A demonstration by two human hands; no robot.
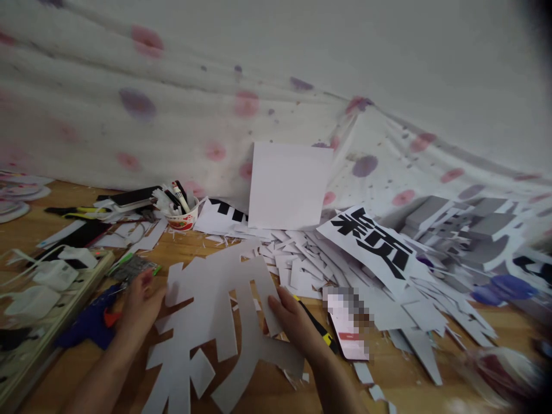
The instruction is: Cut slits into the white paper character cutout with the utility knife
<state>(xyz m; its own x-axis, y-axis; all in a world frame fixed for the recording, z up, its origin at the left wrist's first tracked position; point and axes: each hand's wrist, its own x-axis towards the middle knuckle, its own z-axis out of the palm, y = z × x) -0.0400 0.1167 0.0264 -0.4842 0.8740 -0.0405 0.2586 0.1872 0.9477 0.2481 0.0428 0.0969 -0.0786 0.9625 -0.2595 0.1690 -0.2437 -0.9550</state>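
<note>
A large cut-out of white foam board [215, 282], shaped like a Chinese character, is in front of me, tilted over the wooden table. My right hand [297, 325] grips its right edge, thumb on the top face. Beside its left edge is my left hand [144, 302], fingers loosely curled and apart; whether the thumb touches the board I cannot tell. A yellow and black utility knife [317, 325] lies partly behind my right hand. Left of the cut-out lies a blue glue gun [90, 322].
A phone [347, 325] lies right of my right hand. White scraps [302, 259] and a printed character sheet [373, 244] lie behind. A blank white board [288, 187] leans at the back, near a tub of pens [183, 218]. A power strip [52, 328] runs along the left.
</note>
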